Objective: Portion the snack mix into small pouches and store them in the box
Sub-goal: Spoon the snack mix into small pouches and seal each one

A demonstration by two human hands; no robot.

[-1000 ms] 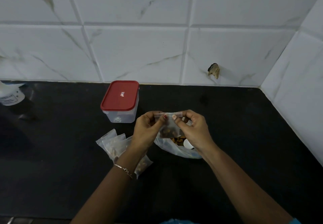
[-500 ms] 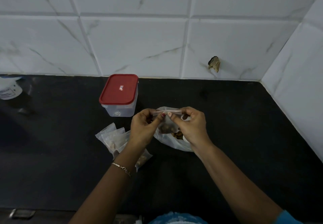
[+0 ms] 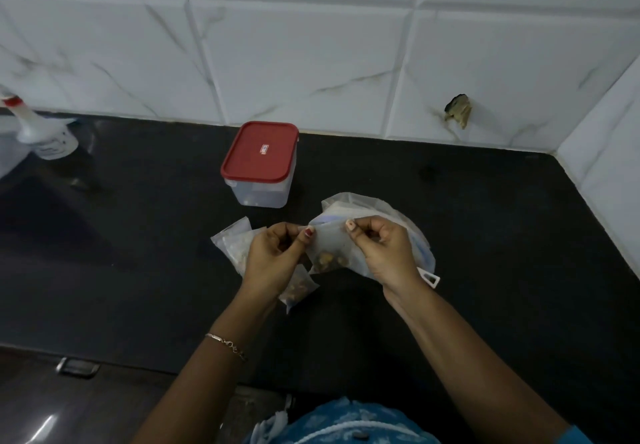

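A small clear pouch (image 3: 329, 247) with brown snack mix at its bottom hangs between my hands above the counter. My left hand (image 3: 273, 258) pinches its top left corner and my right hand (image 3: 382, 253) pinches its top right corner. Behind my right hand lies the large clear snack bag (image 3: 349, 206), partly hidden. Several filled small pouches (image 3: 233, 244) lie under and beside my left hand. The clear box with a red lid (image 3: 260, 163) stands shut farther back, near the wall.
The black counter (image 3: 485, 235) meets white tiled walls behind and on the right. A white bottle (image 3: 45, 138) lies at the far left. A small white tag (image 3: 429, 279) pokes out by my right wrist. A drawer handle (image 3: 78, 367) sits below the counter's front edge.
Both hands have kept their pinch on the pouch top and drawn slightly apart along it. The pouch now hangs flatter between them. The camera has tilted down and closer.
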